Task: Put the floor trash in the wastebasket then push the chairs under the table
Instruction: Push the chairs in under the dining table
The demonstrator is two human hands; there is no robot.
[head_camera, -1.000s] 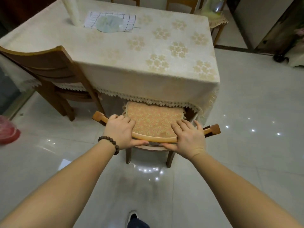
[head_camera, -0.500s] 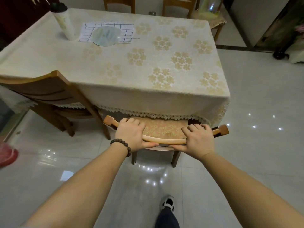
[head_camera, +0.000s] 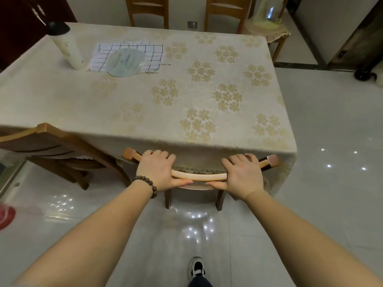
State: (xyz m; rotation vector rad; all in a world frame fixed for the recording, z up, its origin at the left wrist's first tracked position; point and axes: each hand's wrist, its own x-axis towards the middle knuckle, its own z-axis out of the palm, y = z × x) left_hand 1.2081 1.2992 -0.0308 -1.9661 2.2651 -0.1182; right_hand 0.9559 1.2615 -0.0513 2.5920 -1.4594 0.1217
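A wooden chair (head_camera: 199, 176) stands at the near side of the table (head_camera: 145, 100), which wears a cream cloth with gold flowers. Its seat is hidden under the cloth's lace edge; only the curved top rail and two back legs show. My left hand (head_camera: 159, 170) grips the rail's left part and my right hand (head_camera: 242, 175) grips its right part. A second wooden chair (head_camera: 62, 150) stands to the left, angled, with its backrest out from the table. A red wastebasket (head_camera: 6, 216) is cut off by the left edge.
On the table stand a white bottle with a black cap (head_camera: 66, 46) and a round fan on a checked cloth (head_camera: 126, 61). Two more chairs (head_camera: 149, 11) are at the far side. A small covered side table (head_camera: 267, 27) is at the back right. My shoe (head_camera: 196, 268) is on the tiled floor.
The chair in my hands has slid forward under the table; its patterned seat cushion, visible a second ago, is now hidden by the cloth. I have stepped closer.
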